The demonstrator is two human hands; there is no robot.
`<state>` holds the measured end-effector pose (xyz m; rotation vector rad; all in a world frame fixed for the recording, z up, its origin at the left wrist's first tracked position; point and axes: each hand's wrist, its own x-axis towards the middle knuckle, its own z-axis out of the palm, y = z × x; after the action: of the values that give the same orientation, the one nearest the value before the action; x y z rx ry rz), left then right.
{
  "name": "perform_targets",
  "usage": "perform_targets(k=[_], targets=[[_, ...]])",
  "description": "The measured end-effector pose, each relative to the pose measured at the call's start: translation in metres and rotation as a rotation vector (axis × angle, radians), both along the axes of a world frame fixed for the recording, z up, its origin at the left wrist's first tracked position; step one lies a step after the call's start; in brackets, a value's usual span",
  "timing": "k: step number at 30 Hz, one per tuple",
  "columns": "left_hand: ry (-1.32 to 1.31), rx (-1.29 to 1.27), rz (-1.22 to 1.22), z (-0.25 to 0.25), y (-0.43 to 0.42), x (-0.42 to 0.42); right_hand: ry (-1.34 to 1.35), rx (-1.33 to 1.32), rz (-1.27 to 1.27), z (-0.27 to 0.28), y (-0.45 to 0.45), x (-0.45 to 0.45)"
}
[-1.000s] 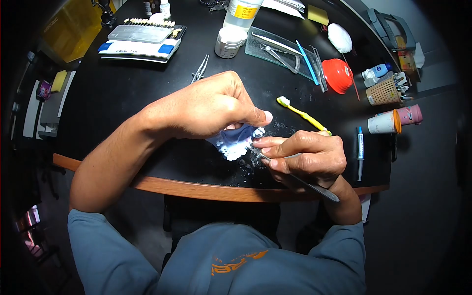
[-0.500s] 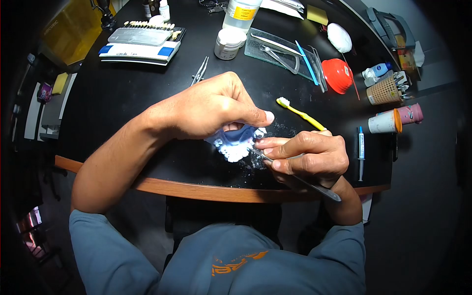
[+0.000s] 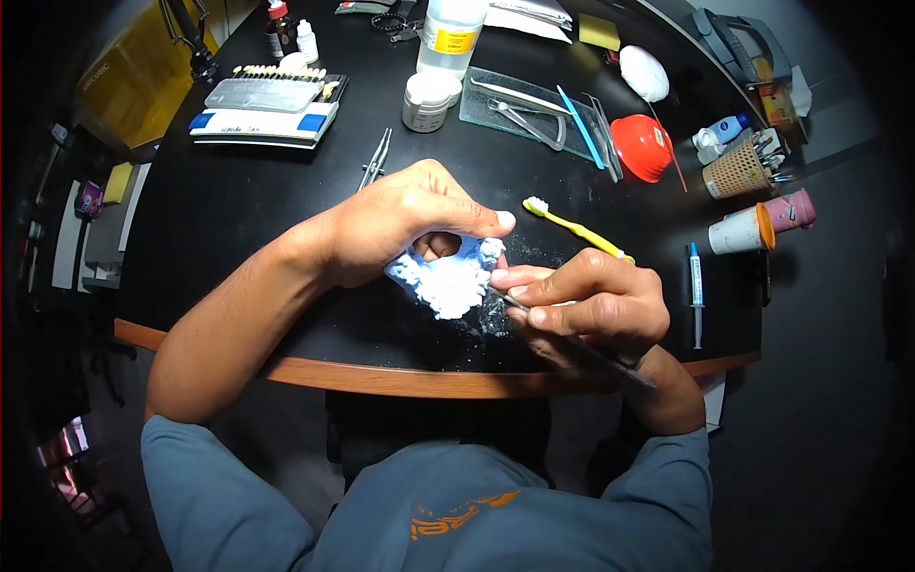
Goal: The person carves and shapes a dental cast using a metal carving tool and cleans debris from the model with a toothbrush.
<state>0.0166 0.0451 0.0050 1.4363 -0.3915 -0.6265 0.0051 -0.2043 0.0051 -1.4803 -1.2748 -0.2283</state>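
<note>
My left hand is closed around a lumpy white piece, curved like an arch, with its thumb along the upper right side. My right hand pinches a thin metal tool; its tip is at the right edge of the white piece and its flat end points down to the right. White crumbs lie on the black table beneath. Just beyond my hands is a yellow toothbrush with white bristles. Metal tweezers lie behind my left hand.
At the back stand a white jar and a large clear bottle. A glass slab with tools lies beside a red bowl. To the right are a syringe, cups and a woven holder; a shade-guide box sits back left.
My left hand has turned the white piece so that more of its lumpy face and its inner opening show. The view has shifted slightly. My right hand keeps the tool at the piece's edge.
</note>
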Motion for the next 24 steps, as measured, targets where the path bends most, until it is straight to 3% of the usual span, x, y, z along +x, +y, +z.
perform_targets(k=[7, 10, 24], targets=[[-0.024, 0.035, 0.113, 0.000, -0.002, -0.002, -0.077, -0.084, -0.047, 0.003, 0.001, 0.004], [-0.102, 0.060, 0.209, 0.000, -0.008, -0.006, 0.048, -0.018, -0.112, 0.000, 0.002, 0.004], [-0.133, -0.010, 0.464, -0.008, -0.029, -0.024, 0.100, 0.072, -0.191, -0.007, 0.004, 0.004]])
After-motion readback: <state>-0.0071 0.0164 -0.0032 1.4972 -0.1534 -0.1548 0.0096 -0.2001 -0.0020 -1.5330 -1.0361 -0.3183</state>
